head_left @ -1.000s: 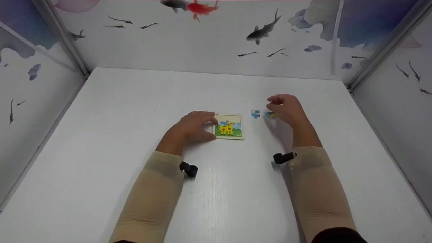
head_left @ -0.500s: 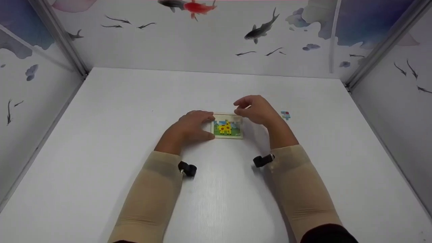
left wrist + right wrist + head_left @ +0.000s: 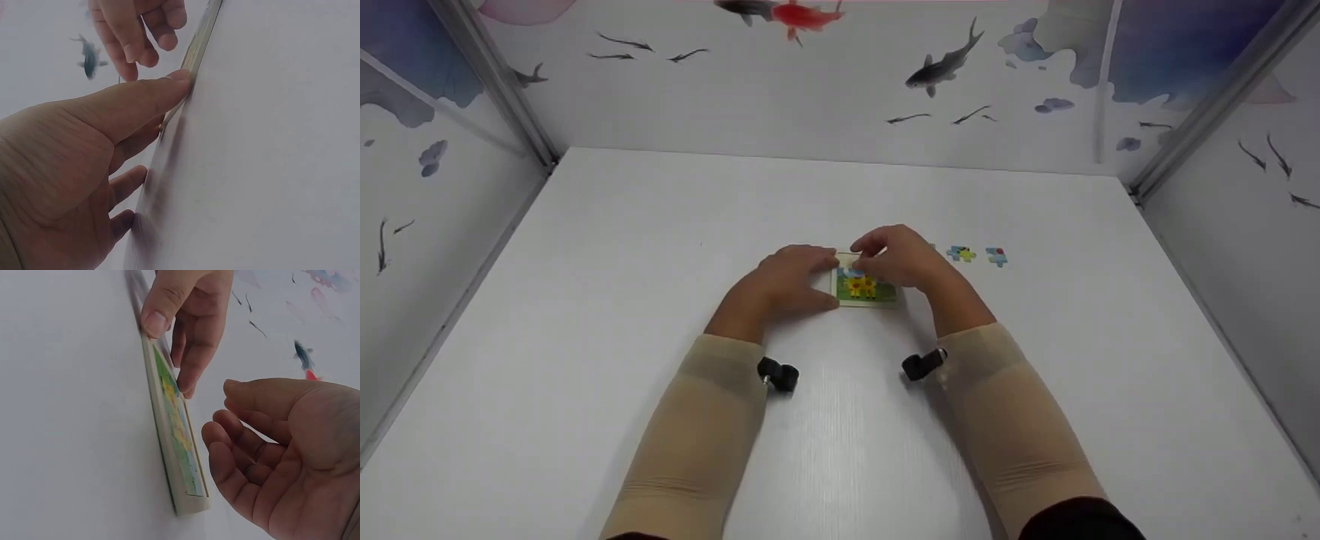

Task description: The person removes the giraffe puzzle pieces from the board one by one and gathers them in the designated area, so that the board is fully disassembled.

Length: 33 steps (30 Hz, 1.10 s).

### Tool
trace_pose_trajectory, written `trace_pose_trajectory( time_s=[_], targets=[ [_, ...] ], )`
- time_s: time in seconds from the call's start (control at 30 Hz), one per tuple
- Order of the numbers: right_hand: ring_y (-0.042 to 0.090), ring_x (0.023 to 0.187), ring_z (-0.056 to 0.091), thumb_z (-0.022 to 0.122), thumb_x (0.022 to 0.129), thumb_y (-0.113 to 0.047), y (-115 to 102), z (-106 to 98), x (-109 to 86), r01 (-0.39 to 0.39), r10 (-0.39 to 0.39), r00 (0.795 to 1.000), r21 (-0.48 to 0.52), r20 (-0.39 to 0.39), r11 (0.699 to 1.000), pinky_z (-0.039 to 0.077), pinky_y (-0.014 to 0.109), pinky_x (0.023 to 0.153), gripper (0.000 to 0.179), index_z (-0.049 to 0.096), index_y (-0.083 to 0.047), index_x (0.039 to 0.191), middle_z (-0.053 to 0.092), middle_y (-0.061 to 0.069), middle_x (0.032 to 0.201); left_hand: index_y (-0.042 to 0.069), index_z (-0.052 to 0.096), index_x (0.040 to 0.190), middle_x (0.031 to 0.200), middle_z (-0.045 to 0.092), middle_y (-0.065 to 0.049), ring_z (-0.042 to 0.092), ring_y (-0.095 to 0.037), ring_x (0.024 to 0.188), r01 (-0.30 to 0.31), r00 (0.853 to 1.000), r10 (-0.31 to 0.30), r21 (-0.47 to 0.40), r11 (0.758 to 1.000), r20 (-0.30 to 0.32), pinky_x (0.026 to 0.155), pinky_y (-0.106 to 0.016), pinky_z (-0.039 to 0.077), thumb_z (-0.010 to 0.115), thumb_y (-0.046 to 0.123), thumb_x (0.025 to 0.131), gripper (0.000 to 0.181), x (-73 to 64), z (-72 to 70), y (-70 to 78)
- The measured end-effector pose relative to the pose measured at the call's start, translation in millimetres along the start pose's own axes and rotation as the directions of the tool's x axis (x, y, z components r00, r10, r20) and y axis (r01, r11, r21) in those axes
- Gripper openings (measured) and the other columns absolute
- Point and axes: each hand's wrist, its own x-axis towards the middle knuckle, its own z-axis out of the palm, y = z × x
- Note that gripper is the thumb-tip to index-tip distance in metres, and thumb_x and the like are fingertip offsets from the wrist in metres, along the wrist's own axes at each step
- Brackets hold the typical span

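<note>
A small wooden jigsaw tray (image 3: 867, 304) with a giraffe picture lies on the white table. My left hand (image 3: 795, 279) grips its left edge, with the thumb at the near corner and the fingers at the far one. In the left wrist view that thumb (image 3: 152, 101) presses on the frame's edge. Over the tray's upper part hovers my right hand (image 3: 901, 259), fingers bent and thumb near the index finger. In the right wrist view its curled fingers (image 3: 230, 455) are beside the tray; I cannot tell whether a piece is between the tips.
Right of the tray lie a blue and yellow puzzle piece (image 3: 961, 253) and a blue one with a red spot (image 3: 996, 256). A sliver of another piece (image 3: 932, 246) shows behind my right hand. Walls with painted fish (image 3: 945, 69) enclose the table's back and sides.
My right hand has moved left from beside the loose pieces to over the tray, uncovering the red-spotted piece and partly covering another. My left hand stays on the tray's edge.
</note>
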Motion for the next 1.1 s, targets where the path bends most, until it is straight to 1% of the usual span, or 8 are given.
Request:
trace_pose_trajectory(
  time_s=[0.1, 0.17, 0.4, 0.5, 0.6, 0.8, 0.97, 1.1],
  targets=[
    [0.022, 0.108, 0.064, 0.074, 0.101, -0.031, 3, 3, 2.3, 0.002, -0.002, 1.000, -0.015, 0.020, 1.000, 0.057, 0.036, 0.093, 0.031, 0.075, -0.025, 0.131, 0.069, 0.002, 0.121, 0.033, 0.049, 0.161, 0.173, 0.037, 0.015, 0.024, -0.019, 0.166, -0.005, 1.000, 0.005, 0.005, 1.000, 0.007, 0.136, -0.053, 0.023, 0.075, 0.048, 0.095, 0.072, 0.5, -2.1, 0.3],
    [0.022, 0.109, 0.064, 0.075, 0.101, -0.030, 4, 5, 4.0, 0.010, -0.009, 0.999, -0.026, 0.031, 1.000, 0.057, 0.037, 0.094, 0.032, 0.075, -0.024, 0.132, 0.070, 0.002, 0.121, 0.031, 0.049, 0.161, 0.174, 0.037, 0.014, 0.024, -0.020, 0.166, -0.013, 1.000, 0.013, 0.006, 1.000, 0.008, 0.136, -0.053, 0.023, 0.074, 0.048, 0.096, 0.072, 0.9, -3.7, 0.9],
    [0.023, 0.122, 0.064, 0.082, 0.095, -0.024, 3, 8, 5.7, 0.028, -0.022, 0.998, -0.094, 0.060, 0.995, 0.054, 0.046, 0.111, 0.041, 0.074, -0.021, 0.135, 0.072, 0.002, 0.130, 0.030, 0.049, 0.161, 0.173, 0.038, 0.013, 0.025, -0.021, 0.166, -0.032, 0.999, 0.032, -0.001, 0.999, 0.002, 0.135, -0.053, 0.023, 0.075, 0.046, 0.096, 0.073, 1.6, -7.6, 2.2],
    [0.023, 0.125, 0.062, 0.082, 0.095, -0.022, 2, 10, 6.5, 0.028, -0.020, 0.997, -0.116, 0.070, 0.993, 0.051, 0.048, 0.115, 0.042, 0.075, -0.022, 0.136, 0.070, 0.002, 0.133, 0.028, 0.050, 0.161, 0.173, 0.038, 0.012, 0.026, -0.021, 0.166, -0.042, 0.999, 0.042, 0.008, 0.999, 0.003, 0.135, -0.053, 0.024, 0.075, 0.046, 0.096, 0.072, 2.4, -7.2, 1.8],
    [0.024, 0.126, 0.060, 0.080, 0.096, -0.021, 2, 12, 7.1, 0.036, -0.025, 0.996, -0.134, 0.086, 0.990, 0.051, 0.049, 0.114, 0.041, 0.074, -0.023, 0.137, 0.068, 0.002, 0.134, 0.027, 0.050, 0.161, 0.173, 0.038, 0.012, 0.026, -0.022, 0.166, -0.044, 0.999, 0.044, 0.009, 0.999, 0.006, 0.135, -0.053, 0.023, 0.075, 0.046, 0.096, 0.072, 1.6, -7.4, 1.3],
    [0.026, 0.125, 0.059, 0.077, 0.097, -0.020, 3, 18, 8.8, 0.047, -0.032, 0.994, -0.150, 0.101, 0.988, 0.052, 0.048, 0.114, 0.040, 0.073, -0.022, 0.137, 0.064, 0.003, 0.133, 0.028, 0.048, 0.162, 0.173, 0.038, 0.011, 0.025, -0.021, 0.166, -0.021, 1.000, 0.022, -0.013, 1.000, 0.014, 0.136, -0.052, 0.023, 0.075, 0.045, 0.097, 0.072, -3.1, -5.8, 1.8],
    [0.026, 0.122, 0.058, 0.077, 0.097, -0.018, 5, 20, 7.9, 0.062, -0.048, 0.993, -0.131, 0.107, 0.989, 0.052, 0.047, 0.113, 0.039, 0.071, -0.021, 0.136, 0.062, 0.003, 0.131, 0.029, 0.047, 0.163, 0.174, 0.037, 0.012, 0.024, -0.022, 0.167, -0.017, 1.000, 0.018, -0.013, 1.000, 0.026, 0.135, -0.053, 0.023, 0.074, 0.046, 0.097, 0.073, -2.6, -3.4, 0.1],
    [0.026, 0.123, 0.058, 0.077, 0.097, -0.018, 5, 19, 8.6, 0.055, -0.043, 0.994, -0.120, 0.099, 0.991, 0.051, 0.048, 0.114, 0.039, 0.070, -0.021, 0.135, 0.062, 0.002, 0.132, 0.030, 0.048, 0.162, 0.174, 0.036, 0.013, 0.023, -0.021, 0.167, -0.022, 1.000, 0.022, -0.007, 1.000, 0.021, 0.135, -0.054, 0.023, 0.074, 0.047, 0.097, 0.072, -0.2, -3.9, 0.0]
  ],
)
